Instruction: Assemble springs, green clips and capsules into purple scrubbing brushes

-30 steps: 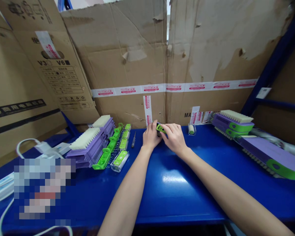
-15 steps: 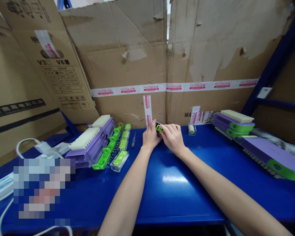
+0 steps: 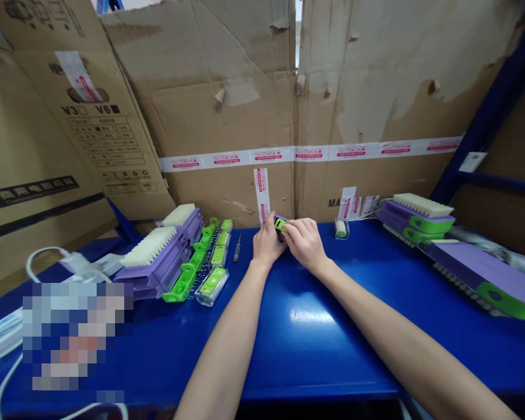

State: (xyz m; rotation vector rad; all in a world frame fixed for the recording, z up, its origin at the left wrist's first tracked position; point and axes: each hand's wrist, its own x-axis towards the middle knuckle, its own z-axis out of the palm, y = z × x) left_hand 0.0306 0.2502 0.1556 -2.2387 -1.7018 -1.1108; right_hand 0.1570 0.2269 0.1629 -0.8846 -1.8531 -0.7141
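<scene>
My left hand is closed around a small dark and purple part, which stands upright near the cardboard at the back. At its upper end sits a bright green piece with slots in it. The fingers of my right hand are closed on the green piece's right side, and the fingertips hide much of it. Left of my hands lies a small screwdriver. Beyond it are several clear cases with green tops, a row of green clip-like parts and springs.
Purple brush-like housings with cream bristles stand at the left, and more purple and green ones at the right. A small clear container is at the back. White cables run along the left. Cardboard walls the blue table.
The green piece has tilted slightly in my hands, and its slotted face shows a little differently. Both hands stay in nearly the same place; the view has shifted slightly.
</scene>
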